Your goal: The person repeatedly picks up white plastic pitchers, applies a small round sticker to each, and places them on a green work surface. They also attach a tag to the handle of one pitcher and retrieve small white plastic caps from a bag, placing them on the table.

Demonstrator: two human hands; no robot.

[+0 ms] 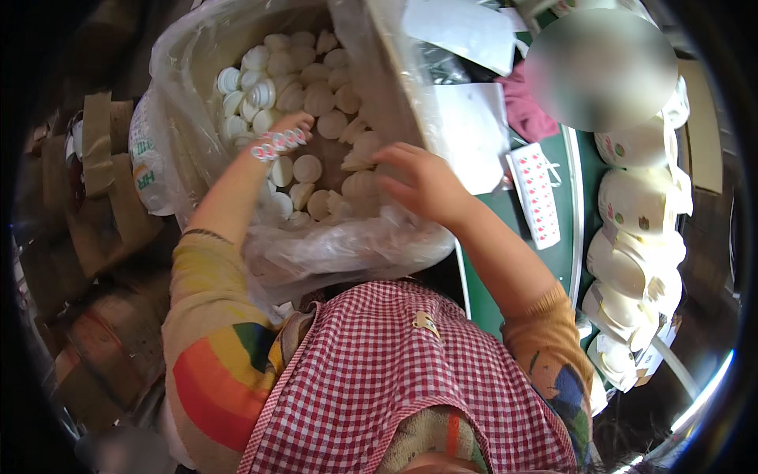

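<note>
A large carton (395, 63) lined with clear plastic (316, 253) holds many white round lids (320, 99), some lying flat and some on edge. My left hand (294, 128) reaches in among them, its fingers curled; whatever they may hold is hidden. Across the back of that hand lies a strip of round red-and-white stickers (278, 144). At the box's right side, my right hand (422, 180) has its fingers apart, close beside a few lids, with nothing seen in its grasp.
On the green table (493, 300) at right lie white papers (471, 134) and a sticker sheet (537, 193) with red prints. White wrapped stacks (632, 201) line its far side, where another person in dark red (527, 103) is. Brown cartons (110, 205) stand at left.
</note>
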